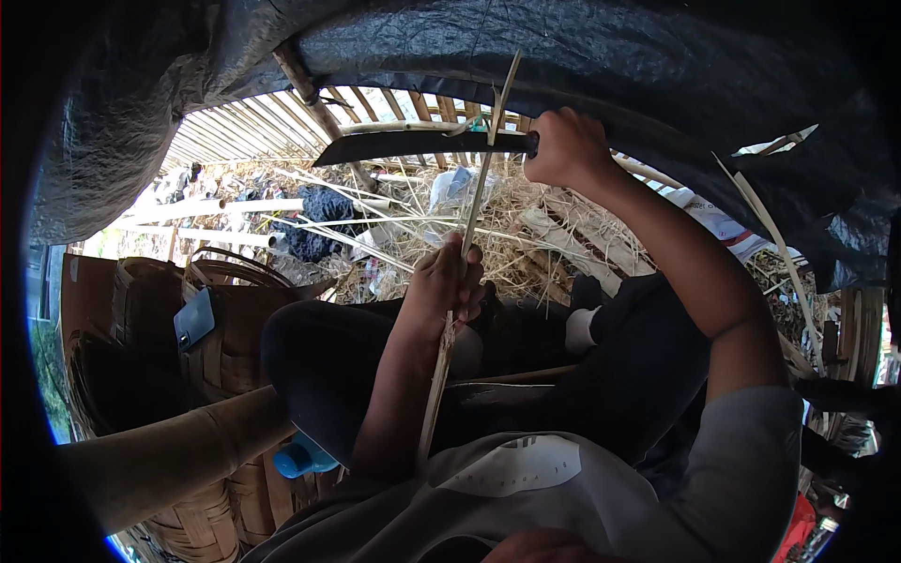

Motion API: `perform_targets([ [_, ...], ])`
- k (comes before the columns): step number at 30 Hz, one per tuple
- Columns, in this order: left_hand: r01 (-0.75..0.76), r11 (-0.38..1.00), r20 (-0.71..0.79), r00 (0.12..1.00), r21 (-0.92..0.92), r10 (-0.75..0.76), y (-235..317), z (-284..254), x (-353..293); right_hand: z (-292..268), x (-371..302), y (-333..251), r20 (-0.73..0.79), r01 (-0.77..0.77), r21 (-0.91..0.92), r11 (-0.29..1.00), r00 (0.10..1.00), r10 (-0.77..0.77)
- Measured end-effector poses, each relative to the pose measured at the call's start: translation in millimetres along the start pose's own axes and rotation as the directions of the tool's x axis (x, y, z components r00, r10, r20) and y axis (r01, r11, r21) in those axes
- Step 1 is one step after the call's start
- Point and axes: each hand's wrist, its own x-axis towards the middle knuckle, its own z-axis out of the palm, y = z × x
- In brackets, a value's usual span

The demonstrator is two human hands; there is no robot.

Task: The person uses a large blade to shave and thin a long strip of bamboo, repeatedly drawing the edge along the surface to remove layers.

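My left hand (449, 280) is closed around a long bamboo strip (481, 188) that runs from my chest up and away, leaning slightly right. Farther out, my right hand (569, 148) grips the handle of a machete (413, 144). Its dark blade points left and meets the strip near the strip's far end, where the wood looks split or notched. The machete's handle is mostly hidden inside my right fist. My legs (601, 375) are folded beneath the strip.
Bamboo shavings (535, 235) and cut bamboo lengths (202, 208) litter the ground ahead. Woven baskets (235, 361) stand at the left, a phone (194, 319) on one. A thick bamboo pole (178, 450) crosses the lower left by a blue bottle (305, 457). Dark tarpaulin (657, 75) hangs overhead.
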Motion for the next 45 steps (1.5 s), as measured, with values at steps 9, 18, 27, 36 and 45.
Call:
perform_targets([
  [9, 0.023, 0.999, -0.051, 0.998, -0.032, -0.024, -0.2, -21.2, -5.3, 10.8, -28.9, -43.6, 0.015, 0.176, 0.067, 0.982, 0.984, -0.177],
  [18, 0.039, 0.999, 0.020, 0.999, 0.001, -0.039, -3.4, -13.1, -10.5, -0.2, -16.0, 2.8, -0.082, 0.086, -0.070, 0.994, 0.992, -0.092],
  [27, 0.004, 0.998, 0.042, 0.999, 0.059, -0.007, -8.2, -1.9, -7.2, -11.7, 4.0, 38.7, -0.147, -0.182, -0.063, 0.981, 0.974, 0.171],
  [36, 0.040, 0.997, -0.013, 0.999, 0.066, -0.039, -7.3, -11.6, -9.7, 6.4, -14.5, 12.7, -0.008, 0.188, -0.080, 0.979, 0.982, -0.190],
  [45, 0.090, 0.996, -0.059, 0.994, 0.021, -0.088, -8.4, -15.4, -5.6, 4.9, -6.8, 41.2, -0.027, -0.063, -0.050, 0.997, 0.998, 0.061],
])
